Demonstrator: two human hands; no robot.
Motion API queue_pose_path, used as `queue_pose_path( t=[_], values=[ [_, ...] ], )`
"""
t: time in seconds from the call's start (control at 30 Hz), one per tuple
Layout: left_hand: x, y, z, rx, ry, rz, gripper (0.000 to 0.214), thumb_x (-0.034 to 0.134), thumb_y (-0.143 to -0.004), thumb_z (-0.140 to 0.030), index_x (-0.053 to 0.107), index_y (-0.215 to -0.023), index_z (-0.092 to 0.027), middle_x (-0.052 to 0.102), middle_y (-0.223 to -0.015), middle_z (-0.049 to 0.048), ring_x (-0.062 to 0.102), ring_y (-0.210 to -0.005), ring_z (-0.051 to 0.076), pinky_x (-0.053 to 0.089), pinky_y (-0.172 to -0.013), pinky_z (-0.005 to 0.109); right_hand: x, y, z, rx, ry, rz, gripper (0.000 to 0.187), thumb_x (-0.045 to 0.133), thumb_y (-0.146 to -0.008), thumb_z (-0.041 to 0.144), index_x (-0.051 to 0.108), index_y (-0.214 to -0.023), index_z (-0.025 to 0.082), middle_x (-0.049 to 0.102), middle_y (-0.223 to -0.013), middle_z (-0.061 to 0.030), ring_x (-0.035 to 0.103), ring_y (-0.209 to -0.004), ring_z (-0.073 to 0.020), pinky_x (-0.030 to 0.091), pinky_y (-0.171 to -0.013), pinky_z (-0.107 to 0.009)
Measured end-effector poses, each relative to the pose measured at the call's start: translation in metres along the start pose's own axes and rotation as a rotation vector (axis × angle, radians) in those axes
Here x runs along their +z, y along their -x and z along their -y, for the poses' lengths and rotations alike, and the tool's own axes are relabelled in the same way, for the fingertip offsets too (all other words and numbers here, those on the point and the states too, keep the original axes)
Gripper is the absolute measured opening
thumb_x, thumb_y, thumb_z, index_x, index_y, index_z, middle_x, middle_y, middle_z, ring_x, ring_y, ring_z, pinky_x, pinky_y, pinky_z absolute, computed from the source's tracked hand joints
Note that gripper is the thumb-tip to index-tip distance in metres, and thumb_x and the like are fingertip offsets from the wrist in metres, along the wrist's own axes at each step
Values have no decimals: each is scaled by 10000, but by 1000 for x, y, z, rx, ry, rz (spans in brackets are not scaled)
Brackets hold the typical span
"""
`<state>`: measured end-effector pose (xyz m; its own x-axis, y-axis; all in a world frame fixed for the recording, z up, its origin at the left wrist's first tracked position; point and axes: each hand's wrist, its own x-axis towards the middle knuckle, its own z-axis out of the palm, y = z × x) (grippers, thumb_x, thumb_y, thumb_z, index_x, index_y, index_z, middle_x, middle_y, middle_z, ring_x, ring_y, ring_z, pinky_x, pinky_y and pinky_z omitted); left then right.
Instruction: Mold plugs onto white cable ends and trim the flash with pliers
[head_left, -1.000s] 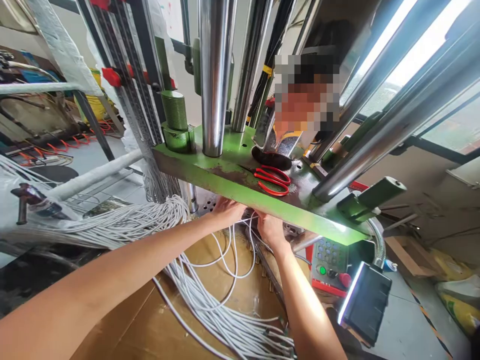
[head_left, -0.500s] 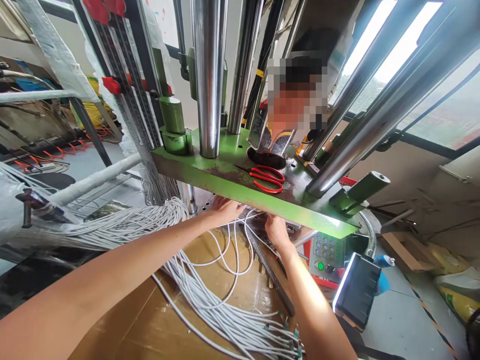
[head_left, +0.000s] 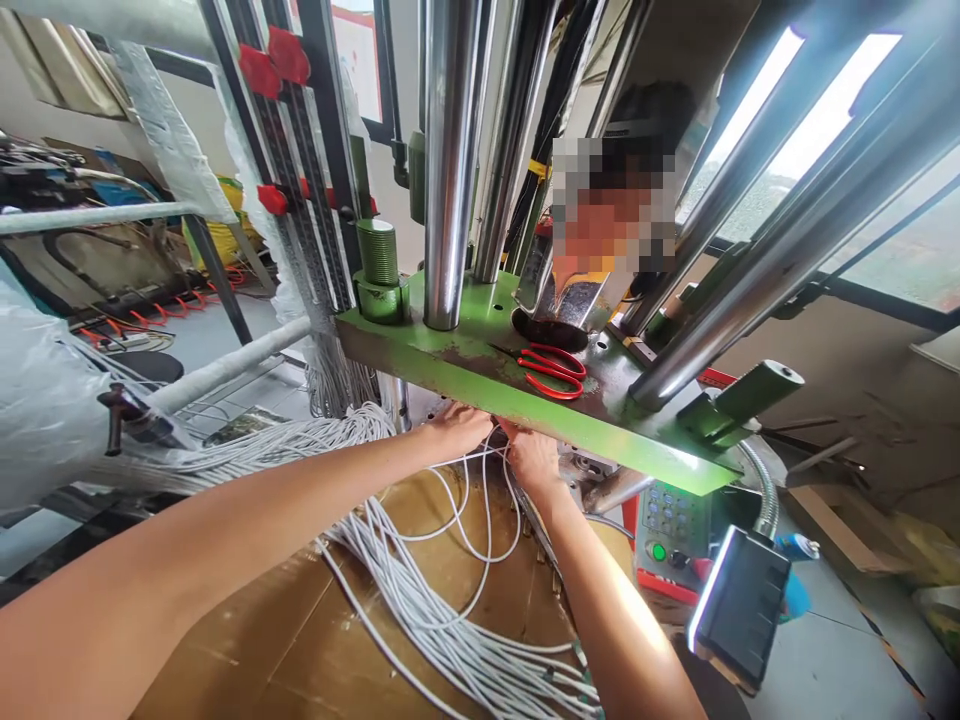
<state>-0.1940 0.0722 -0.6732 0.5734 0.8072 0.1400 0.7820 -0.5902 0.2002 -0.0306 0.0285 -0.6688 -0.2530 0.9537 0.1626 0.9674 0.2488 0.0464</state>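
Both my hands reach under the green steel plate [head_left: 465, 372] of a press machine. My left hand [head_left: 459, 428] sits at the plate's front edge, its fingers hidden beneath it, beside white cables [head_left: 480, 505] that loop down from there. My right hand [head_left: 534, 455] is just to the right, fingers also tucked out of sight under the plate, touching the same cables. Whether either hand grips a cable is hidden. A thick bundle of white cables [head_left: 435, 620] trails across the brown cardboard [head_left: 300, 640] below my arms.
Red-handled scissors [head_left: 553, 368] lie on top of the green plate. Chrome columns [head_left: 450, 160] rise from it. A person stands behind the machine. A control panel [head_left: 667, 520] with a green button and a black lamp [head_left: 739, 605] sit at the right. More white cables [head_left: 247, 450] hang at left.
My head has shifted, so the machine sits a little to the right in view. My right hand has moved slightly left, closer to my left hand; both stay under the plate.
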Motion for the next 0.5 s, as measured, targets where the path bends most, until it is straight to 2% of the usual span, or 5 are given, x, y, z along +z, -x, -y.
queue_pose_path(
  t=[0.1, 0.2, 0.4, 0.5],
  values=[
    [-1, -6, -5, -11, -6, 3, 232, 562, -924, -240, 628, -1123, -142, 629, -1201, 106, 582, -1115, 255, 452, -973, 464, -4, -3, 11, -13, 17, 4, 471, 426, -915, 118, 523, -1353, 262, 634, -1242, -146, 547, -1171, -264, 319, -1054, -440],
    [2, -8, -7, -35, -3, -14, 283, 575, -934, -313, 592, -1165, -152, 603, -1211, 96, 601, -1066, 238, 497, -922, 467, -8, 0, 14, -7, 27, 5, 481, 420, -914, 100, 508, -1360, 258, 622, -1248, -150, 532, -1187, -270, 318, -1046, -454],
    [9, 3, -3, -36, 2, -45, 256, 575, -935, -297, 599, -1152, -162, 599, -1210, 96, 597, -1068, 232, 505, -921, 453, -10, 0, 20, 27, 8, 2, 438, 425, -932, 107, 524, -1337, 244, 620, -1241, -142, 572, -1136, -257, 385, -979, -436],
    [5, 1, -4, -63, 21, -36, 265, 579, -933, -302, 596, -1153, -156, 605, -1193, 94, 607, -1042, 229, 520, -895, 443, -12, -1, 18, 31, -21, -3, 404, 464, -942, 139, 521, -1332, 225, 638, -1221, -98, 589, -1110, -240, 403, -968, -432]
  ],
)
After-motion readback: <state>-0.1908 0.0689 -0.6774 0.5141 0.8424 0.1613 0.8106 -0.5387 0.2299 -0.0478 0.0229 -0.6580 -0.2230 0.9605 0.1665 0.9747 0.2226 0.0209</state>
